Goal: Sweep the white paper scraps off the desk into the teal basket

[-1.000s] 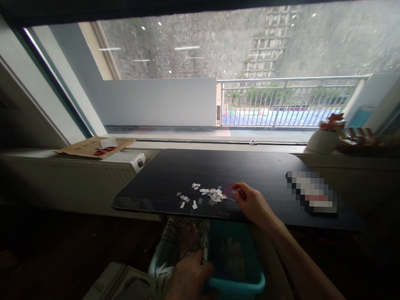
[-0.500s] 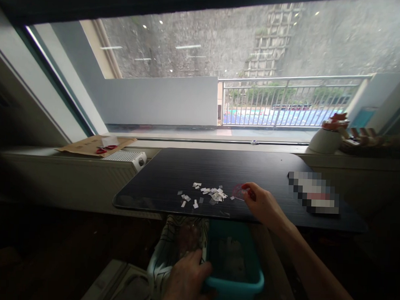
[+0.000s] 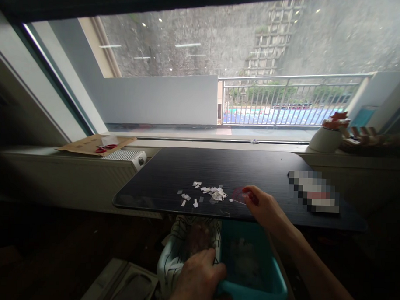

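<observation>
My right hand (image 3: 262,205) is at the table's front edge, fingers pinched on a thin pink see-through plastic piece (image 3: 239,195) with a curved upper edge and a straight lower one. Just left of it, small white paper scraps (image 3: 217,194) and a few clear bits are scattered on the dark table (image 3: 199,165). Below the table edge, my left hand (image 3: 200,272) is closed on the near rim of a turquoise tub (image 3: 250,294); its fingertips are partly hidden. Pale scraps lie inside this tub. Beside it stands a container with a striped liner (image 3: 175,236), holding a pinkish clear mass.
A dark flat object, blurred out (image 3: 313,193), lies on the table's right side. Red-handled scissors (image 3: 105,149) rest on brown paper (image 3: 78,145) on the sill, near a radiator (image 3: 124,158). A white pot (image 3: 325,139) stands on the right sill.
My left hand has shifted right, and the turquoise tub and lined container have moved right with it. My right hand has moved only slightly, with the pink piece still in it.
</observation>
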`<state>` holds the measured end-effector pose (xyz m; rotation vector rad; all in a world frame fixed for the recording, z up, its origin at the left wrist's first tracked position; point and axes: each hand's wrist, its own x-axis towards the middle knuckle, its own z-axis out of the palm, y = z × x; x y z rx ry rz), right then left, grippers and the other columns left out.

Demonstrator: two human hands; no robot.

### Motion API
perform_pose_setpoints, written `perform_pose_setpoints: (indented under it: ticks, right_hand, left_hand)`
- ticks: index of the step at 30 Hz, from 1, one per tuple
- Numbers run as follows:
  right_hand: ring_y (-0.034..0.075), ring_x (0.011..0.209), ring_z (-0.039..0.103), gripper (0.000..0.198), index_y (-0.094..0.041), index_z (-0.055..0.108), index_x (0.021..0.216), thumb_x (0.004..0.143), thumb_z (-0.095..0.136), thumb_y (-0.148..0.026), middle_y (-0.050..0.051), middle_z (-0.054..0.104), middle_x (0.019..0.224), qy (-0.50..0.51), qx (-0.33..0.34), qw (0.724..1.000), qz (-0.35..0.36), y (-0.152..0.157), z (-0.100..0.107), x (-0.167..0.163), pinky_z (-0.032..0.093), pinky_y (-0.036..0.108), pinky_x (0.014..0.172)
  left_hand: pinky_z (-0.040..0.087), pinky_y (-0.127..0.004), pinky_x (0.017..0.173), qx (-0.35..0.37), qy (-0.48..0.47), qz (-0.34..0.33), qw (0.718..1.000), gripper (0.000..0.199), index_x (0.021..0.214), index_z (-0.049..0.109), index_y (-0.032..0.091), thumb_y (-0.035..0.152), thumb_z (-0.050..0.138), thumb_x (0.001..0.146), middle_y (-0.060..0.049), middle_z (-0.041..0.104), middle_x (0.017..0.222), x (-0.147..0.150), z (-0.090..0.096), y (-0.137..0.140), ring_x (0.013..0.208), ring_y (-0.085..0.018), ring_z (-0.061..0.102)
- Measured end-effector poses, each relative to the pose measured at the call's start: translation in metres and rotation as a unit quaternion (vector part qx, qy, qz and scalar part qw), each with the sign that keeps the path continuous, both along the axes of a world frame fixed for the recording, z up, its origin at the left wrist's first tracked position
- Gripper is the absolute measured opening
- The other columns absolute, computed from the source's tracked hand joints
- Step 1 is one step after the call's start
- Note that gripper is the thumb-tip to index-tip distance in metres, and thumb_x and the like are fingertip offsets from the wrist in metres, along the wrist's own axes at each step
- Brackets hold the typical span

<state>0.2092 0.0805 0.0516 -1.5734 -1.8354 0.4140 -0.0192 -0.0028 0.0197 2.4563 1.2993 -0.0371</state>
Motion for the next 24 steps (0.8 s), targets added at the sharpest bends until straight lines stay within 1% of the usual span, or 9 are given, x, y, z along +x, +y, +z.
perform_pose_setpoints:
  ticks: [4,9,13,14,16,18,19,22,24]
  right_hand:
    - [0.014,0.062,0.055,0.027,-0.021,0.060,0.105,0.086,0.047,-0.035,-0.001,0.060,0.071,0.023,-0.015,0.999,0.038,-0.001,-0.005,-0.004,0.041,0.025,0.057]
    - [0.014,0.062,0.054,0.026,-0.021,0.060,0.105,0.086,0.047,-0.032,0.000,0.061,0.074,0.009,-0.005,1.000,0.024,-0.007,0.000,-0.012,0.040,0.025,0.059]
    - [0.013,0.062,0.054,0.023,-0.023,0.060,0.103,0.087,0.046,-0.032,-0.001,0.060,0.071,0.030,-0.032,0.994,0.095,-0.019,0.005,-0.022,0.040,0.024,0.058]
    - [0.013,0.062,0.054,0.023,-0.023,0.060,0.103,0.088,0.046,-0.032,-0.002,0.059,0.070,0.034,-0.037,0.993,0.103,-0.021,0.005,-0.024,0.040,0.023,0.057]
    - [0.014,0.061,0.053,0.024,-0.023,0.060,0.104,0.088,0.046,-0.033,-0.002,0.058,0.069,0.029,-0.034,0.995,0.087,-0.021,0.005,-0.024,0.040,0.024,0.056]
    - [0.014,0.060,0.053,0.024,-0.022,0.060,0.104,0.087,0.046,-0.032,-0.001,0.059,0.069,0.020,-0.024,0.998,0.060,-0.018,0.005,-0.023,0.039,0.024,0.056]
    - [0.014,0.061,0.054,0.024,-0.022,0.060,0.104,0.087,0.046,-0.031,-0.001,0.060,0.070,0.016,-0.024,0.998,0.059,-0.016,0.005,-0.023,0.040,0.024,0.057]
    - [0.014,0.061,0.055,0.024,-0.023,0.060,0.105,0.086,0.046,-0.028,-0.001,0.061,0.071,0.005,-0.028,0.995,0.094,-0.010,0.010,-0.028,0.040,0.024,0.057]
    - [0.014,0.062,0.055,0.026,-0.022,0.060,0.107,0.087,0.044,-0.027,0.000,0.062,0.073,-0.013,-0.013,0.994,0.104,-0.006,0.014,-0.034,0.039,0.024,0.056]
  left_hand:
    - [0.041,-0.030,0.072,0.034,-0.014,-0.004,0.999,0.028,0.082,0.064,0.023,0.039,0.080,0.066,-0.002,0.058,0.093,0.005,0.007,0.000,0.087,-0.023,0.055]
    - [0.041,-0.030,0.070,0.035,-0.024,-0.004,0.999,0.029,0.080,0.064,0.022,0.039,0.082,0.063,-0.002,0.058,0.092,0.007,0.010,0.000,0.086,-0.023,0.056]
    - [0.041,-0.026,0.068,0.032,-0.070,-0.054,0.996,0.031,0.082,0.064,0.023,0.042,0.082,0.065,0.000,0.059,0.095,0.011,0.010,0.001,0.086,-0.021,0.057]
    - [0.041,-0.025,0.067,0.032,-0.082,-0.064,0.994,0.031,0.083,0.064,0.023,0.042,0.082,0.065,0.000,0.059,0.096,0.011,0.009,0.001,0.087,-0.020,0.057]
    - [0.041,-0.024,0.067,0.029,-0.094,-0.072,0.993,0.031,0.084,0.065,0.024,0.043,0.081,0.066,0.001,0.059,0.096,0.012,0.008,0.002,0.087,-0.020,0.057]
    - [0.041,-0.024,0.068,0.023,-0.090,-0.069,0.993,0.031,0.085,0.065,0.024,0.043,0.081,0.066,0.001,0.059,0.097,0.011,0.007,0.002,0.087,-0.020,0.057]
    - [0.041,-0.025,0.068,0.019,-0.086,-0.065,0.994,0.032,0.086,0.065,0.024,0.044,0.081,0.066,0.000,0.059,0.098,0.010,0.007,0.002,0.087,-0.020,0.057]
    - [0.042,-0.025,0.068,0.010,-0.077,-0.057,0.995,0.032,0.089,0.065,0.025,0.043,0.081,0.067,0.000,0.059,0.101,0.008,0.008,0.002,0.088,-0.021,0.057]
    - [0.042,-0.025,0.068,0.008,-0.076,-0.056,0.996,0.031,0.088,0.065,0.026,0.043,0.081,0.068,0.000,0.059,0.101,0.007,0.010,0.002,0.089,-0.021,0.058]
